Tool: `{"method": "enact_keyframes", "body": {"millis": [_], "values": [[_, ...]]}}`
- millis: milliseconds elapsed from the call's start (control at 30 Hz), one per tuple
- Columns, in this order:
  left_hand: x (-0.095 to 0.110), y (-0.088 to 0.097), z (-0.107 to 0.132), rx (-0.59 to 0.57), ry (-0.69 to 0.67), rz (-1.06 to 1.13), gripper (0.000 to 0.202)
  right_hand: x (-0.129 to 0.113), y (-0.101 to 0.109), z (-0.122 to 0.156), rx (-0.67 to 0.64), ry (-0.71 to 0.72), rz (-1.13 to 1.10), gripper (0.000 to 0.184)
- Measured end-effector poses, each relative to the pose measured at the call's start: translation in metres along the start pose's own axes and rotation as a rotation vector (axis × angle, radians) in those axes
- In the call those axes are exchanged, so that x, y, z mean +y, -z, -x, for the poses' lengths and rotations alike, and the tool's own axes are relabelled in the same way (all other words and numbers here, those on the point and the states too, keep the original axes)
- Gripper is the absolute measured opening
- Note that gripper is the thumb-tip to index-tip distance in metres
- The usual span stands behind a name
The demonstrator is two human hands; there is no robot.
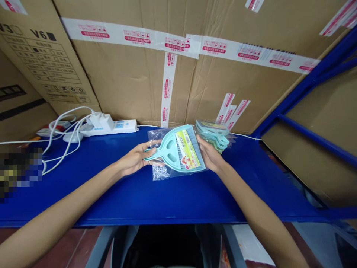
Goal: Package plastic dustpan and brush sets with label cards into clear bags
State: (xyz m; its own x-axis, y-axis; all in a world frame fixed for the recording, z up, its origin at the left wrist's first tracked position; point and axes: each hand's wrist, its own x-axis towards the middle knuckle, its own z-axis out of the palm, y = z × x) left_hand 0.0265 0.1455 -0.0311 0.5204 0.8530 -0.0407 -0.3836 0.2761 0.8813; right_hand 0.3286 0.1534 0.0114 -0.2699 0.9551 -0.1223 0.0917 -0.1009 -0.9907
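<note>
A light teal mini dustpan and brush set (170,149) in a clear plastic bag is held up over the blue tabletop, its handle to the left. Around that handle my left hand (136,158) is closed, thumb on top. My right hand (210,154) grips the wide bristle end on the right, its fingers mostly hidden behind the set. A yellow-green printed label (187,150) lies across the grey bristles. Just beyond my right hand sits a pile of similar bagged sets (213,132), teal and green.
At the back left of the blue table (117,201) stands a white power strip (118,126) with plugs and tangled white cables (63,128). Large taped cardboard boxes (134,85) form a wall behind. A blue metal frame (304,89) rises on the right.
</note>
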Motion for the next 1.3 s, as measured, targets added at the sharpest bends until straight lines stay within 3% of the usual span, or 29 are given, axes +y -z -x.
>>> {"method": "enact_keyframes", "body": {"millis": [100,233,467,667,733,933,1300], "values": [[0.002,0.000,0.000,0.008,0.011,-0.026,0.057,-0.001,-0.004,0.001,-0.029,-0.032,-0.065,0.057],[0.008,0.001,0.001,0.021,0.034,-0.022,0.053,0.003,0.005,-0.002,0.040,-0.015,-0.173,0.036],[0.014,0.010,0.001,0.008,0.059,-0.024,0.045,-0.002,0.016,-0.004,0.033,-0.039,-0.220,0.036],[0.014,0.011,0.001,0.031,0.056,-0.058,0.049,0.002,0.011,-0.001,0.097,0.204,-0.123,0.073],[0.014,0.010,0.002,0.053,0.056,-0.067,0.049,0.006,0.009,-0.002,0.110,0.299,-0.077,0.075],[0.016,0.006,0.004,0.076,0.055,-0.085,0.055,0.012,0.013,-0.007,0.157,0.440,0.076,0.034],[0.015,0.004,0.004,0.050,0.066,-0.073,0.055,0.011,0.019,-0.007,0.130,0.447,0.122,0.032]]}}
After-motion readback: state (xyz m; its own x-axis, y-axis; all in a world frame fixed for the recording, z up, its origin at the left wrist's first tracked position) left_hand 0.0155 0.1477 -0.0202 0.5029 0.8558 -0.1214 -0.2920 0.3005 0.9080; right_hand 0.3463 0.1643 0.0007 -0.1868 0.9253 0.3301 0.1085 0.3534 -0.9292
